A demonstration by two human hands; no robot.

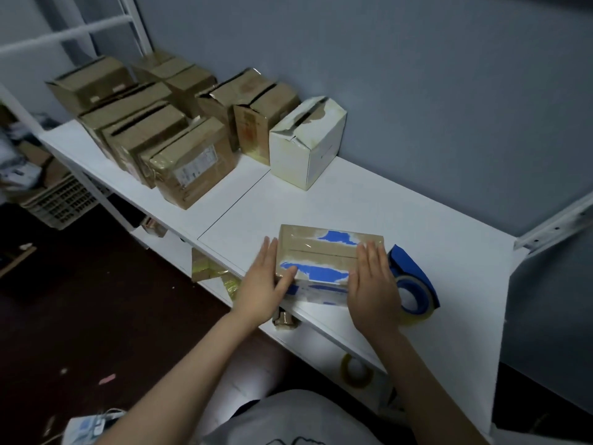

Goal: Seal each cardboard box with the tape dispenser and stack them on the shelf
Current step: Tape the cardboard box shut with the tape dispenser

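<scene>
A small cardboard box [327, 252] with torn blue patches and clear tape over its top lies on the white shelf top [417, 220] near its front edge. My left hand [261, 284] presses flat against the box's left end, thumb on the top edge. My right hand [373, 284] lies flat with straight fingers over the box's right end. Just right of that hand sits the blue tape dispenser [414, 284] with a clear tape roll, untouched.
Several brown cardboard boxes [192, 162] crowd the shelf's far left, with a white box [305, 142] beside them. A spare tape roll [356, 370] and small boxes [208, 268] sit on lower shelves. A grey wall runs behind; a white bracket [552, 226] juts at right.
</scene>
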